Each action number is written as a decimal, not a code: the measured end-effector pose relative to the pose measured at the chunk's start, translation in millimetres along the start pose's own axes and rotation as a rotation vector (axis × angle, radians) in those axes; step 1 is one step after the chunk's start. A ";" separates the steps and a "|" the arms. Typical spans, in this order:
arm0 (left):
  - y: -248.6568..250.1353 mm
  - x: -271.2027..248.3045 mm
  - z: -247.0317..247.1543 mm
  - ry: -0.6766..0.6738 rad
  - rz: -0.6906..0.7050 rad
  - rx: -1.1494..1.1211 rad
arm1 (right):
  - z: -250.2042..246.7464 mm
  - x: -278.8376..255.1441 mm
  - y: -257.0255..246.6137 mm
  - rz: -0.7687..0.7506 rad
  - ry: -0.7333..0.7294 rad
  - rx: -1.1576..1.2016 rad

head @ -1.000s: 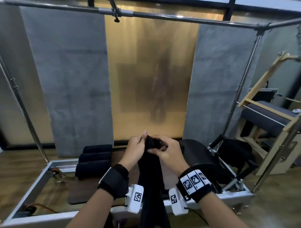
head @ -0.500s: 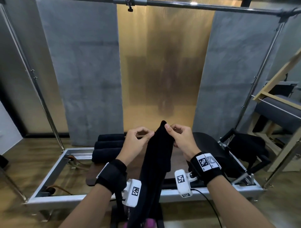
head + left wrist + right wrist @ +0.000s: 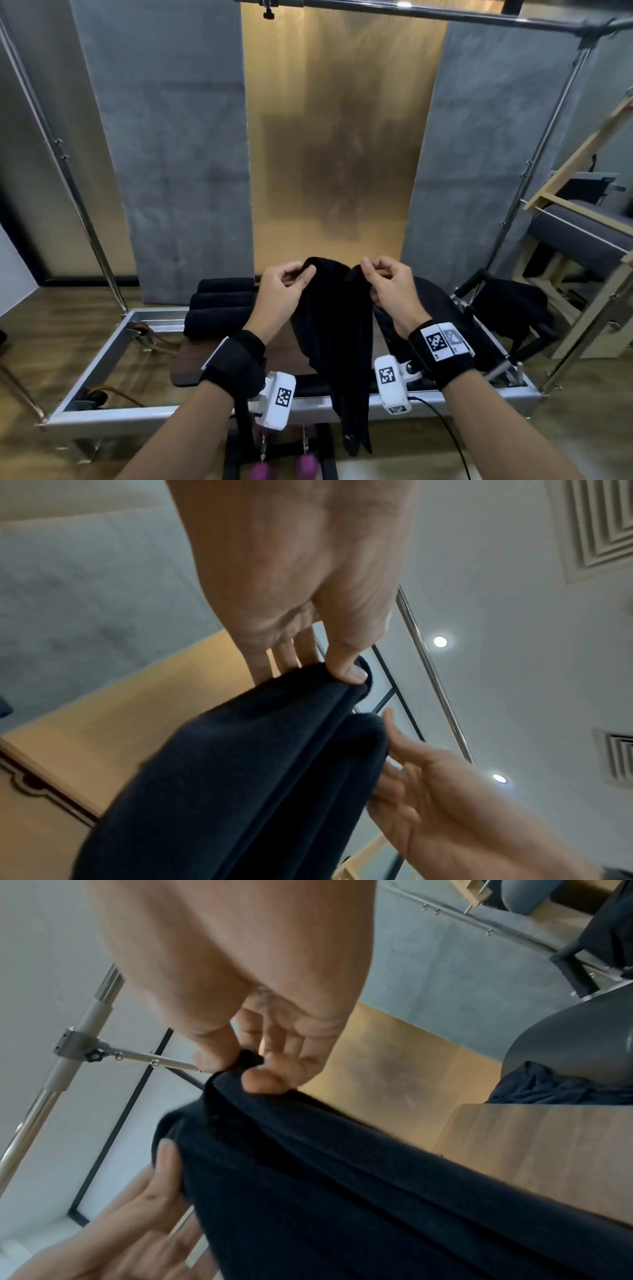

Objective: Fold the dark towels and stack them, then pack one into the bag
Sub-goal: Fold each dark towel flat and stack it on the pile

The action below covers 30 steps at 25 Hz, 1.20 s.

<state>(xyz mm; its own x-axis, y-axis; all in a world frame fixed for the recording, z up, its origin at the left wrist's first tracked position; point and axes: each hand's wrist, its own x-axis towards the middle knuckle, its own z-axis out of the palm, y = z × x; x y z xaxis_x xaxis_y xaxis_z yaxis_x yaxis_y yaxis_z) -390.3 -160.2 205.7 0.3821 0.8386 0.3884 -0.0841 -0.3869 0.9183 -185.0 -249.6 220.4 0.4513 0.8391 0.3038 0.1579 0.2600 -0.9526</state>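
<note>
as the left hand (image 3: 286,291) and right hand (image 3: 390,287), each pinching a top corner, draw apart, the dark towel (image 3: 337,342) opens for folding.

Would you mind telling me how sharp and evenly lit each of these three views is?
Head view: sharp centre, straight poles bowed by the wide lens, dark towel nearly featureless. Left wrist view: left hand sharp, ceiling lights flare, lower corner smeared. Right wrist view: soft throughout, right hand blurred.

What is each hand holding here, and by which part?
Both hold one dark towel by its top edge: left hand pinches the left corner, right hand the right corner.
</note>
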 end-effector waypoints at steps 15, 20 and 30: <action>3.0 16.8 -33.8 -0.126 0.224 0.831 | -66.6 3.3 23.9 -0.107 -0.069 -0.341; -14.2 8.9 -75.5 -0.317 0.001 0.823 | -71.1 4.8 45.8 0.062 0.101 -0.144; -39.9 -8.8 -110.9 0.059 -0.080 0.695 | -64.9 -5.8 45.6 0.043 -0.095 -0.260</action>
<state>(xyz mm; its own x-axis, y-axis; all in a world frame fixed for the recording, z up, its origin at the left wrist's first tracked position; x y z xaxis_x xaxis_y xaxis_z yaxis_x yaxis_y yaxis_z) -492.4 -109.6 174.2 0.3106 0.8864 0.3433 0.5571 -0.4624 0.6898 -123.4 -273.6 176.2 0.3797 0.8909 0.2491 0.3663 0.1025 -0.9248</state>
